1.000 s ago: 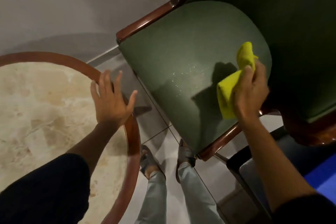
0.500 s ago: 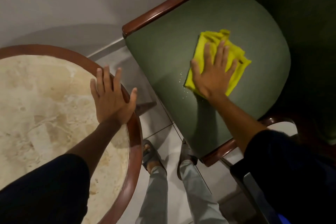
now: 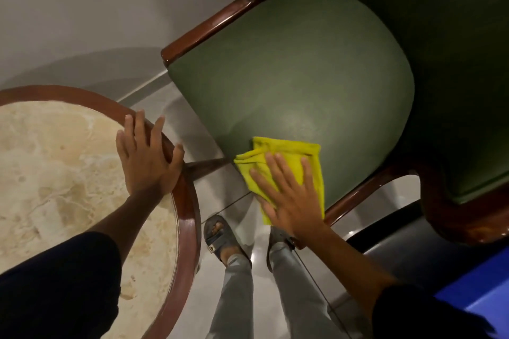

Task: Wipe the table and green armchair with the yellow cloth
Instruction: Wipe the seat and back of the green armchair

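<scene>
A: Where's the cloth [image 3: 286,154]?

B: On the front edge of the green seat [image 3: 297,74], near the corner closest to the table [image 3: 190,228]. It's bright yellow, folded into a rough pad, its layers showing at the left end.

A: And the grip?

B: There's no pinch at all. The right hand [image 3: 292,201] lies flat on it, fingers spread, palm pressing it into the cushion. The heel of the hand hangs past the seat's front rail.

A: So which step is this?

B: Wiping the armchair seat, I'd say, at the near end of a stroke. The next move probably calls for steady downward pressure while pushing the pad out across the unwiped cushion, so it doesn't slip off the edge.

A: The other hand?

B: The left hand [image 3: 148,157] rests open on the table's wooden rim, holding nothing, seemingly as a brace. The marble top looks dull; whether it's been wiped I can't tell.
</scene>
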The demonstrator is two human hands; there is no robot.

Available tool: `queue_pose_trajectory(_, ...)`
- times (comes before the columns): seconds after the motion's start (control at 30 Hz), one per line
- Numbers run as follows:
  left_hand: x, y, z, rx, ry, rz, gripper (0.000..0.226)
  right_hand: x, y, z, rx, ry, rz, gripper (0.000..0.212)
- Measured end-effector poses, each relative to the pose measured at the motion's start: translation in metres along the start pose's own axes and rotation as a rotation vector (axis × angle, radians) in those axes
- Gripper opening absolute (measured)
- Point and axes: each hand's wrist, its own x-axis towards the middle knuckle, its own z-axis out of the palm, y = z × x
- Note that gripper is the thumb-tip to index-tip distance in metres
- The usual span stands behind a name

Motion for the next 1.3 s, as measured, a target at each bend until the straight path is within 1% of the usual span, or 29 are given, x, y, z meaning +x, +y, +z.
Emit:
queue_pose_trajectory(0.07,0.001,0.0,-0.001,-0.005,0.003,-0.002,0.063,-0.012,0.018,-0.004,0.029,0.017,0.193,0.057)
queue_pose_trajectory(0.13,0.0,-0.001,-0.003,-0.027,0.004,-0.007,0.062,-0.014,0.036,-0.007,0.074,0.021,0.393,0.054)
queue_pose_trajectory(0.2,0.0,0.001,-0.004,-0.033,-0.006,-0.007,0.061,-0.001,0.052,-0.01,0.149,0.055,0.645,0.054)
queue_pose_trajectory(0.23,0.0,0.002,-0.004,-0.035,-0.014,-0.004,0.061,0.008,0.056,-0.012,0.172,0.076,0.737,0.054)
queue_pose_trajectory(0.27,0.0,0.004,-0.004,-0.041,-0.02,0.001,0.061,0.016,0.056,-0.014,0.168,0.086,0.759,0.055)
queue_pose_trajectory(0.3,0.002,0.005,-0.005,-0.049,-0.025,0.005,0.061,0.022,0.052,-0.014,0.151,0.078,0.69,0.056)
queue_pose_trajectory(0.33,0.002,0.005,-0.005,-0.058,-0.026,0.005,0.062,0.026,0.043,-0.012,0.134,0.061,0.54,0.057)
queue_pose_trajectory(0.43,0.004,0.006,-0.008,-0.071,-0.041,0.014,0.063,0.028,0.014,-0.009,0.078,-0.004,-0.027,0.064)
queue_pose_trajectory(0.47,0.005,0.007,-0.009,-0.07,-0.046,0.02,0.063,0.028,0.01,-0.008,0.064,-0.051,-0.171,0.066)
queue_pose_trajectory(0.5,0.005,0.006,-0.009,-0.068,-0.048,0.023,0.064,0.031,0.008,-0.008,0.05,-0.087,-0.261,0.066)
queue_pose_trajectory(0.53,0.005,0.007,-0.01,-0.063,-0.05,0.029,0.064,0.033,0.009,-0.01,0.052,-0.092,-0.287,0.064)
queue_pose_trajectory(0.57,0.004,0.007,-0.011,-0.062,-0.057,0.031,0.063,0.032,0.01,-0.017,0.091,-0.074,-0.255,0.063)
queue_pose_trajectory(0.6,0.004,0.007,-0.013,-0.065,-0.062,0.028,0.062,0.027,0.01,-0.025,0.17,-0.044,-0.173,0.065)
queue_pose_trajectory(0.63,0.005,0.008,-0.016,-0.064,-0.069,0.026,0.062,0.018,0.007,-0.035,0.259,-0.006,-0.047,0.068)
queue_pose_trajectory(0.67,0.005,0.011,-0.019,-0.062,-0.077,0.03,0.062,0.005,0.004,-0.044,0.332,0.03,0.126,0.069)
queue_pose_trajectory(0.7,0.009,0.018,-0.024,-0.066,-0.082,0.062,0.062,-0.011,0.002,-0.052,0.384,0.053,0.341,0.069)
queue_pose_trajectory(0.77,0.017,0.045,-0.033,-0.127,-0.099,0.236,0.063,-0.038,0.0,-0.068,0.514,0.005,0.863,0.075)
queue_pose_trajectory(0.8,0.021,0.064,-0.037,-0.191,-0.137,0.344,0.066,-0.045,-0.002,-0.072,0.662,-0.042,1.136,0.08)
queue_pose_trajectory(0.83,0.022,0.084,-0.041,-0.25,-0.202,0.444,0.071,-0.047,-0.007,-0.074,0.876,-0.062,1.37,0.082)
queue_pose_trajectory(0.87,0.023,0.105,-0.046,-0.267,-0.277,0.54,0.076,-0.043,-0.012,-0.075,1.1,-0.037,1.538,0.08)
queue_pose_trajectory(0.9,0.021,0.123,-0.049,-0.239,-0.343,0.623,0.082,-0.036,-0.017,-0.074,1.295,-0.013,1.624,0.076)
queue_pose_trajectory(0.93,0.02,0.136,-0.05,-0.187,-0.401,0.686,0.085,-0.03,-0.021,-0.07,1.393,-0.006,1.643,0.074)
queue_pose_trajectory(1.0,0.015,0.149,-0.046,-0.122,-0.507,0.723,0.088,-0.019,-0.028,-0.062,1.359,-0.081,1.638,0.072)
queue_pose_trajectory(1.03,0.012,0.152,-0.046,-0.131,-0.557,0.69,0.091,-0.012,-0.028,-0.063,1.32,-0.121,1.647,0.07)
queue_pose_trajectory(1.1,0.012,0.155,-0.05,-0.221,-0.711,0.526,0.088,-0.004,-0.024,-0.07,1.303,-0.192,1.607,0.063)
queue_pose_trajectory(1.17,0.016,0.156,-0.06,-0.333,-0.825,0.395,0.071,0.003,-0.013,-0.092,1.255,-0.227,1.501,0.051)
queue_pose_trajectory(1.2,0.021,0.158,-0.067,-0.398,-0.834,0.358,0.058,0.006,-0.005,-0.109,1.207,-0.211,1.451,0.046)
queue_pose_trajectory(1.27,0.033,0.165,-0.083,-0.543,-0.848,0.234,0.034,0.011,0.013,-0.151,1.168,-0.115,1.389,0.038)
queue_pose_trajectory(1.3,0.043,0.173,-0.094,-0.621,-0.874,0.17,0.032,0.015,0.024,-0.175,1.173,-0.056,1.354,0.033)
